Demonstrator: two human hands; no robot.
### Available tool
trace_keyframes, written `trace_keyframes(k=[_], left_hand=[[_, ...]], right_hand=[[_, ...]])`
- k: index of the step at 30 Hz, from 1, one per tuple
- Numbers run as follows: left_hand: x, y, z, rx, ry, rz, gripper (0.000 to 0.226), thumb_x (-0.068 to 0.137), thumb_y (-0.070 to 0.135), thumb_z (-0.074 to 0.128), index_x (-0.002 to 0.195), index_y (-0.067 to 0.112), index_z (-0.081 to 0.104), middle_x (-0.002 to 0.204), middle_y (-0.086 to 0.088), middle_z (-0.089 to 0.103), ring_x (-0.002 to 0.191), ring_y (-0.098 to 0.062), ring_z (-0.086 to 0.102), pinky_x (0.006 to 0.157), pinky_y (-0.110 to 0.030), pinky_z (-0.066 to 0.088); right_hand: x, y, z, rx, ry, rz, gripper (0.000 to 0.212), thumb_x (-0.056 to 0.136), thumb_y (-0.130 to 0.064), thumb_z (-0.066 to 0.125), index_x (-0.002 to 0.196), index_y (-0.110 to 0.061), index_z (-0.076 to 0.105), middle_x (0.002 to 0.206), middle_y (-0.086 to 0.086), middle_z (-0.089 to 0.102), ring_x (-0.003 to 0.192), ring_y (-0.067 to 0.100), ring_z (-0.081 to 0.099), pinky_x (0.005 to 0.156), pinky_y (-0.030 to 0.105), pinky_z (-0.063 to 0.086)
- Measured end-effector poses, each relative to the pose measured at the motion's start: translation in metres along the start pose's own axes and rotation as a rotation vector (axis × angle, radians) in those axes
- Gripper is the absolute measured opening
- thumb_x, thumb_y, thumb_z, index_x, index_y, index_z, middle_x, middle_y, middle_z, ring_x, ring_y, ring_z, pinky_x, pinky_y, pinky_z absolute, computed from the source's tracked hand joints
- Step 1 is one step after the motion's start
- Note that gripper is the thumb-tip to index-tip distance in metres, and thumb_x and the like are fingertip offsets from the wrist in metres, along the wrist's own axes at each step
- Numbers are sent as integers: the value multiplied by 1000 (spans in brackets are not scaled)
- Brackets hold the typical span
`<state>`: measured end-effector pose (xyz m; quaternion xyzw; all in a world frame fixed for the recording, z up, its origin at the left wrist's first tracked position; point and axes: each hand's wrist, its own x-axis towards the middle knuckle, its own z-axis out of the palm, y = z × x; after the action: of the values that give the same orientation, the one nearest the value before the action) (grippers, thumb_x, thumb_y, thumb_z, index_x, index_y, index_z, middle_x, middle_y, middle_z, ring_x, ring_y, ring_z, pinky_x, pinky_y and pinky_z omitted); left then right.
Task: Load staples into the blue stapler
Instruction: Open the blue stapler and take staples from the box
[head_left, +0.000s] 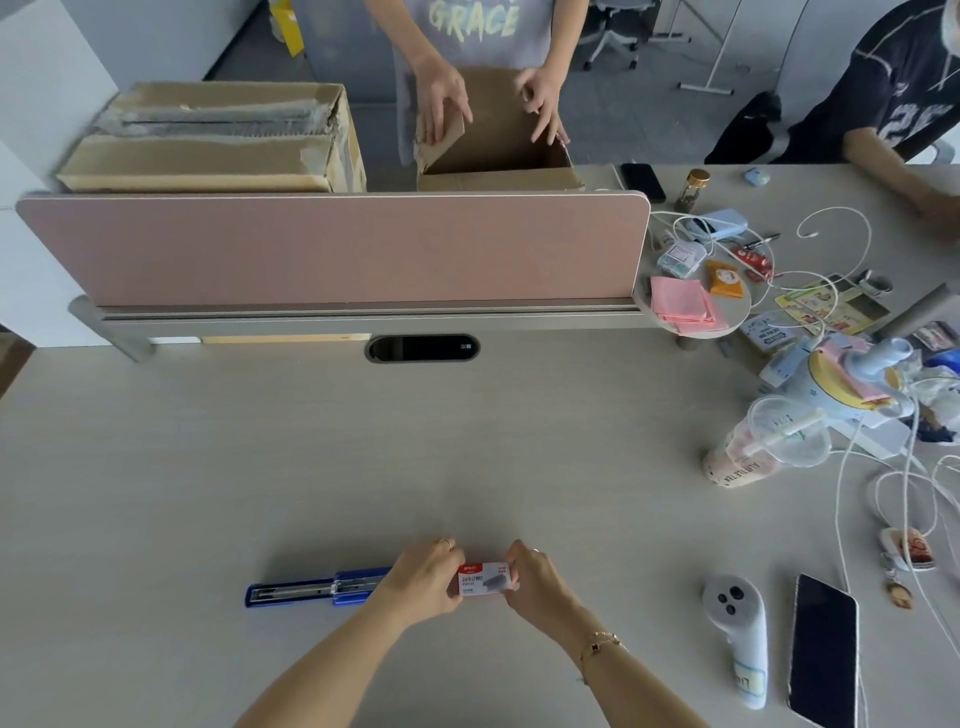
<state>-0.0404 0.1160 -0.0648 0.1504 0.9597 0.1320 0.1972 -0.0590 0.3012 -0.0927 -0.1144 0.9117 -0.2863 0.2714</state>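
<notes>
The blue stapler (311, 588) lies flat on the desk, swung fully open, its metal staple channel facing up; its right end is hidden behind my left hand. Just to its right I hold a small red-and-white staple box (484, 578) between both hands. My left hand (423, 577) pinches the box's left end, and my right hand (535, 579) pinches its right end. The box looks closed, and no loose staples show.
A white handheld controller (737, 639) and a black phone (823, 649) lie at the right. A plastic cup (763, 441), cables and clutter fill the far right. A pink desk divider (332, 249) stands ahead, with two other people and cardboard boxes (218, 140) beyond it.
</notes>
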Motion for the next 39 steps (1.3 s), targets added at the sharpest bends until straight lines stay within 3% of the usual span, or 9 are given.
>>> trace_keyframes(k=[7, 12, 16, 19, 24, 27, 31, 34, 39], left_hand=[[1, -1, -2, 44, 1, 7, 32, 80, 35, 66, 97, 8, 62, 96, -9, 65, 80, -21, 62, 67, -29, 51], [2, 1, -2, 104, 50, 49, 31, 80, 31, 68, 95, 5, 64, 92, -11, 67, 80, -25, 62, 73, -33, 51], [2, -5, 0, 190, 22, 107, 27, 67, 33, 78, 77, 10, 66, 71, -6, 68, 63, -21, 64, 60, -30, 52], [1, -8, -1, 183, 58, 100, 27, 71, 33, 74, 80, 9, 66, 75, -7, 67, 67, -22, 63, 62, -32, 50], [-2, -13, -1, 211, 50, 99, 28, 58, 38, 81, 66, 16, 65, 61, 1, 64, 53, -15, 60, 53, -27, 49], [-3, -17, -2, 228, 44, 83, 29, 51, 41, 81, 62, 20, 63, 57, 5, 62, 50, -12, 58, 50, -23, 47], [-2, -16, -1, 189, 46, 76, 25, 61, 33, 78, 72, 15, 65, 67, -2, 65, 61, -20, 62, 58, -29, 49], [-3, -14, -3, 116, 84, 72, 25, 70, 30, 71, 87, 14, 64, 81, -5, 67, 73, -23, 62, 68, -32, 48], [-6, -15, -7, -35, 120, 86, 22, 69, 23, 73, 87, 17, 62, 87, -1, 67, 72, -21, 62, 63, -26, 43]], right_hand=[[3, 3, -1, -59, -36, -38, 27, 79, 3, 52, 85, -16, 34, 86, 7, 52, 73, 21, 48, 46, 8, 28], [6, 7, -6, -73, -29, -29, 22, 80, 4, 53, 94, -9, 43, 101, 18, 63, 74, 19, 49, 46, 5, 29], [5, 13, -7, -73, -31, -14, 22, 80, 4, 54, 97, -5, 45, 102, 19, 62, 75, 19, 49, 46, 5, 28], [5, 14, -7, -69, -28, -11, 23, 78, 5, 53, 100, -2, 46, 101, 20, 62, 74, 21, 49, 47, 7, 29], [4, 11, -10, -62, -21, -22, 24, 78, 5, 54, 92, -10, 42, 101, 21, 63, 74, 21, 49, 51, 17, 36], [3, 12, -11, -59, -29, -12, 25, 80, 5, 56, 101, -3, 45, 103, 20, 61, 76, 21, 50, 56, 22, 42], [2, 13, -12, -47, -24, -11, 24, 78, 5, 57, 96, -6, 44, 101, 20, 62, 75, 22, 51, 62, 29, 46], [2, 13, -13, -55, -24, -6, 25, 78, 4, 57, 99, -3, 46, 101, 20, 63, 76, 24, 53, 61, 26, 42], [1, 14, -14, -43, -14, -9, 25, 78, 5, 55, 101, 0, 46, 99, 20, 63, 75, 20, 50, 61, 26, 42]])
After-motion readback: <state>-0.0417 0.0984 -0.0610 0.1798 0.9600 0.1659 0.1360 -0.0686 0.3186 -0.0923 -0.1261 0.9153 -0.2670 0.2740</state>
